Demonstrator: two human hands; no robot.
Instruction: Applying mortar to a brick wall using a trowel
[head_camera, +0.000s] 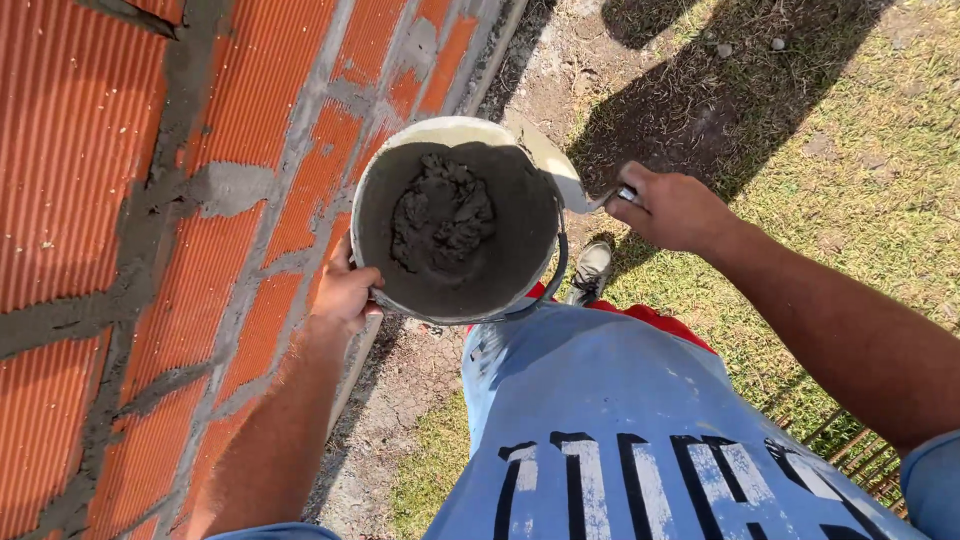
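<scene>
L hand (343, 292) grips the bucket (520, 245) rim, wet mortar (441, 218) inside. R hand (672, 208) is shut tight on 1 trowel (552, 165) by the brick wall (90, 150).

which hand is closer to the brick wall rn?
Left. The left hand grips the rim of the mortar bucket right beside the brick wall. The right hand holds the trowel on the bucket's far side, over the grass.

One bucket (455, 215) of grey mortar (441, 217), one trowel (560, 175), two hands, left (345, 290) and right (675, 210), one brick wall (150, 200), one shoe (592, 270)
</scene>
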